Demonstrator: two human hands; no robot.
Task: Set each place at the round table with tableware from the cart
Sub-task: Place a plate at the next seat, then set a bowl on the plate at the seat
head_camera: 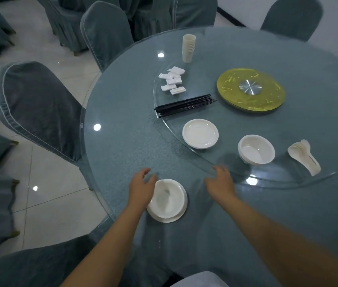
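Note:
A white bowl (169, 198) sits on a white plate (181, 213) near the front-left edge of the round table (122, 146). My left hand (141, 189) hovers at the bowl's left rim with relaxed fingers and holds nothing. My right hand (221, 184) is to the right of the bowl, fingers loosely spread, at the rim of the glass turntable (184, 150). On the turntable lie a stack of plates (200, 134), a stack of bowls (256, 149), spoons (303, 155), black chopsticks (184, 105), white chopstick rests (172, 80) and stacked cups (188, 47).
A gold disc with a metal hub (250, 90) marks the turntable's centre. Covered chairs stand round the table: one at the left (37, 108), one at the back left (106, 32), one at the back right (292, 17), one at the near left (35, 266). Tiled floor (45, 183) lies at the left.

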